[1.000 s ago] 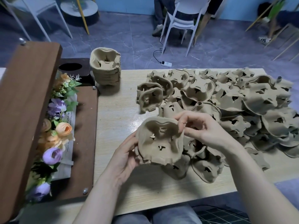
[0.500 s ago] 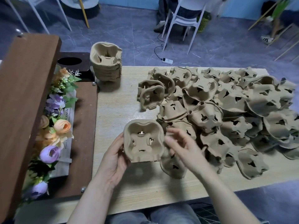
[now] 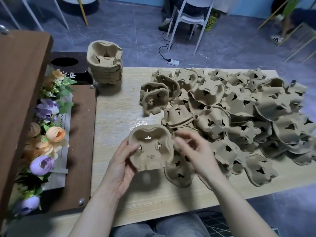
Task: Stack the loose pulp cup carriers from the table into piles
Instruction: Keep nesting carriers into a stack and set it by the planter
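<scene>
A brown pulp cup carrier [image 3: 151, 148] is held hollow side up above the light wooden table [image 3: 119, 117]. My left hand [image 3: 122, 163] grips its left edge, thumb on the rim. My right hand [image 3: 193, 151] hovers blurred just right of the carrier with fingers loosely curled, and I see nothing in it. A large heap of loose carriers [image 3: 239, 113] covers the right half of the table. A tall neat pile of stacked carriers [image 3: 105, 64] stands at the table's far left corner.
A brown wooden box [image 3: 20, 93] with artificial flowers [image 3: 49, 134] lies along the left. Two carriers [image 3: 153, 98] lean on edge at the heap's left side. White chairs [image 3: 189, 16], a power strip [image 3: 172, 61] and a seated person's legs are beyond the table.
The held carrier was turned from underside up to hollow side up and moved left. My right hand let go of its edge and now hovers beside it.
</scene>
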`<state>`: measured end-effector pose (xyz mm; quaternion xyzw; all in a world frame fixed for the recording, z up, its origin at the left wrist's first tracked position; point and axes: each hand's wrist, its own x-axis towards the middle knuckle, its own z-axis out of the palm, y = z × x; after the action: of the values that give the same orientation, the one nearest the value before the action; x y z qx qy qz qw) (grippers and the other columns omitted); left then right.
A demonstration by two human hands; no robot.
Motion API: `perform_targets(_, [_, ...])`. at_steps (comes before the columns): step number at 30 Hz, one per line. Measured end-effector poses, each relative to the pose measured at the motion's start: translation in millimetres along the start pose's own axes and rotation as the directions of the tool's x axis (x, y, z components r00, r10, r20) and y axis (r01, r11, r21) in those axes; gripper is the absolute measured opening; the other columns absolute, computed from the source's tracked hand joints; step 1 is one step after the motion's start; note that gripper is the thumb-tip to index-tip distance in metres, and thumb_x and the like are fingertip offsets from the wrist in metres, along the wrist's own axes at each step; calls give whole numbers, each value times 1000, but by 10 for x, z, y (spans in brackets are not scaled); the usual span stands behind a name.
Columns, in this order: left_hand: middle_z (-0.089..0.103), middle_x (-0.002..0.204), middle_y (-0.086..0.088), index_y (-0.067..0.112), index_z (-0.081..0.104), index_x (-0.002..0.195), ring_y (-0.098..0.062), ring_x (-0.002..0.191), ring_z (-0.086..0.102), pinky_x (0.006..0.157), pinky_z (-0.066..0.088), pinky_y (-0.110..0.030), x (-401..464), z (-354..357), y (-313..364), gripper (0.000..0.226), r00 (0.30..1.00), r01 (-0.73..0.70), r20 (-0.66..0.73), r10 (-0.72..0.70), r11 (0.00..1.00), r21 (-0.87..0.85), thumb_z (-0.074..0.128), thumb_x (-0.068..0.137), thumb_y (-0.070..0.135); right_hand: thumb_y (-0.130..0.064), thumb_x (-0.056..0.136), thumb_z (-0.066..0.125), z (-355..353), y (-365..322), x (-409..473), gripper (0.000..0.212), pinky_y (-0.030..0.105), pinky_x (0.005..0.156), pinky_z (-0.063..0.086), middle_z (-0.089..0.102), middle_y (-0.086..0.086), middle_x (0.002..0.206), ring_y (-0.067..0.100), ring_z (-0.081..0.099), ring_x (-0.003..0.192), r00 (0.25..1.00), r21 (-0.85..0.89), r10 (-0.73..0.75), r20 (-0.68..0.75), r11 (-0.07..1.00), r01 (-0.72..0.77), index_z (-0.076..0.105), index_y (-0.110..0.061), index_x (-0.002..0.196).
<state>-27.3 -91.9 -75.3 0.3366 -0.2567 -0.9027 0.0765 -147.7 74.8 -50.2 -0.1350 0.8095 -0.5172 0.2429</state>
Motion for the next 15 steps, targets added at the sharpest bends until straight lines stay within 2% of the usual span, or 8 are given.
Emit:
perform_targets(2, [74,105,-7,14,69,111,-18,92,72,84,56,-42,5,45,7,32,1000,-5,4,5,1000,-6,62,80,10,-22,89,69,-255,-41,165,22,25,81,48,65,-8,105,2,58,87,972,-164,-130,-195,982,98,68,-20,112])
perform_targets(4, [75,103,-6,14,70,110,-17,91,72,84,56,-41,29,64,7,32,1000,0,8,0,1000,2,63,78,11,-21,89,69,-544,-121,340,24,19,80,44,59,-13,102,-4,51,81,922,-381,-279,-267,910,165,67,-20,113])
perform_targets(5, [75,103,-6,15,70,109,-16,90,72,85,56,-41,34,84,14,32,1000,5,5,-5,1000,8,64,78,12,-23,88,68,-670,-164,430,25,17,77,41,56,-13,100,-7,50,77,914,-465,-313,-260,870,166,66,-22,113])
perform_targets(7, [75,102,-5,15,71,107,-15,89,73,85,56,-41,49,119,10,30,1000,9,2,-9,1000,11,64,77,12,-28,88,68,-871,-211,611,27,24,73,42,54,-9,107,-7,50,75,935,-582,-278,-221,807,102,65,-25,115])
perform_targets(8, [75,100,-5,14,71,105,-15,87,73,83,57,-40,63,133,3,29,1000,11,3,-11,1000,4,64,77,11,-31,88,68,-939,-218,694,29,30,75,43,53,-7,112,-3,50,77,952,-638,-234,-197,768,57,64,-27,116])
perform_targets(10, [75,97,-4,13,70,104,-14,84,73,78,60,-38,76,170,4,29,1000,16,9,-16,1000,-10,63,77,10,-37,87,69,-1018,-213,813,34,33,81,44,51,-4,118,10,55,94,982,-722,-142,-127,692,7,62,-28,119])
perform_targets(12, [75,99,-5,13,70,105,-14,85,73,74,63,-36,92,194,6,29,1000,25,17,-25,1000,-11,63,78,10,-38,87,69,-1029,-198,871,32,33,82,44,49,-4,119,18,55,104,994,-768,-93,-56,640,16,64,-29,117])
perform_targets(15, [75,100,-6,13,70,106,-15,86,73,69,63,-33,112,216,20,28,999,33,10,-33,999,-11,62,79,10,-32,87,68,-1024,-165,892,17,33,73,44,50,-3,115,22,57,100,991,-833,-134,3,548,77,68,-29,104])
